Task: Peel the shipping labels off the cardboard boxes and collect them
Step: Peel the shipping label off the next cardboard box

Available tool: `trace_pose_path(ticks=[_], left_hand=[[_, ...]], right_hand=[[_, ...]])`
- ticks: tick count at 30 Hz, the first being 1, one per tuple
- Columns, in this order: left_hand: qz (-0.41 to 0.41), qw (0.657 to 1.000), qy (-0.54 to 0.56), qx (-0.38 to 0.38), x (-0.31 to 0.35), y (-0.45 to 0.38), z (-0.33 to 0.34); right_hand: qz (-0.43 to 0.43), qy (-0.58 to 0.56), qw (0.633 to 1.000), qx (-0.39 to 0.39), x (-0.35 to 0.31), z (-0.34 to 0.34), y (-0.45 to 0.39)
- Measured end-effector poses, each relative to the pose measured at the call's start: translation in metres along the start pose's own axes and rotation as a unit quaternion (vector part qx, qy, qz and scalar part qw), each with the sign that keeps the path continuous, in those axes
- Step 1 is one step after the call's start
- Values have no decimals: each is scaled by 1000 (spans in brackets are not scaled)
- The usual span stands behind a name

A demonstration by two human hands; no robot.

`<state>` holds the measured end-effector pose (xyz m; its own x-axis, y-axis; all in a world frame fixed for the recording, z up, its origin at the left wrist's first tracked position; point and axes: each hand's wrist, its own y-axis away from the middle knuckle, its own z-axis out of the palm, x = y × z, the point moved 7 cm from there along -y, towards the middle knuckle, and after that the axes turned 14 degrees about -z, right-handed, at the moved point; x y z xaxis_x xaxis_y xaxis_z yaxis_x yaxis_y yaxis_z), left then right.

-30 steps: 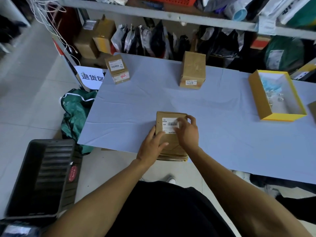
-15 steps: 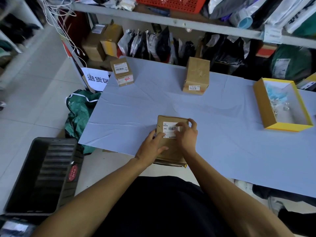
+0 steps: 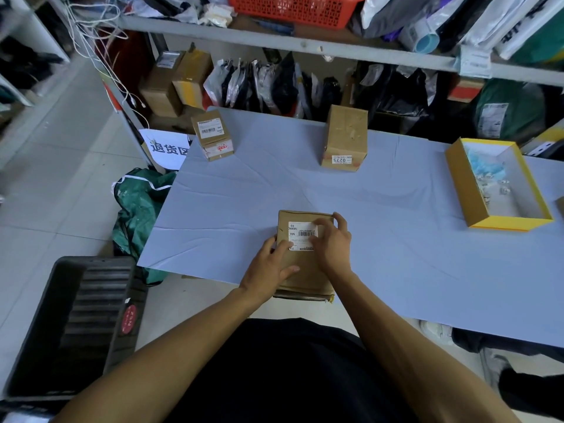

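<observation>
A flat cardboard box [image 3: 306, 277] lies at the front edge of the blue-grey table [image 3: 381, 227], overhanging it slightly. A white shipping label [image 3: 300, 234] with a barcode is stuck on its top. My left hand [image 3: 268, 267] rests on the box's left side, one fingertip on the label's lower left corner. My right hand [image 3: 334, 242] has its fingers curled over the label's right edge, picking at it; the label lies flat. Two other cardboard boxes stand further back: a small one [image 3: 213, 148] at the far left with a label [image 3: 209, 129] on top, a taller one [image 3: 345, 132] in the middle with a small label [image 3: 341, 159].
An open yellow box [image 3: 470, 193] with scraps inside sits at the right of the table. A black plastic crate [image 3: 76, 315] stands on the floor at lower left, a green bag [image 3: 137, 203] beside the table. Shelves with parcels line the back.
Both hands stay on the near box. My right fingers have shifted a little along the label's right edge; the camera has tilted, the label remains stuck down.
</observation>
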<state>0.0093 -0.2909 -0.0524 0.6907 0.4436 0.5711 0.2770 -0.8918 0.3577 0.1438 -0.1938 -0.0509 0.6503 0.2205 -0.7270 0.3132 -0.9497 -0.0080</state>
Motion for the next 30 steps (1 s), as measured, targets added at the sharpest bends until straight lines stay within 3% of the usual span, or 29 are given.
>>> trace_pose_path(ticks=[17,25,30], left_hand=[[-1,1000,13,7,0,1,0],[-12,1000,7,2,3,2,0],[-16,1000,0,2,2,1,2]], right_hand=[[33,-60,997,25,6,-1,4],[62,-79,990,96,9,-7,-10],[89,-53,990,100,9,-5,-15]])
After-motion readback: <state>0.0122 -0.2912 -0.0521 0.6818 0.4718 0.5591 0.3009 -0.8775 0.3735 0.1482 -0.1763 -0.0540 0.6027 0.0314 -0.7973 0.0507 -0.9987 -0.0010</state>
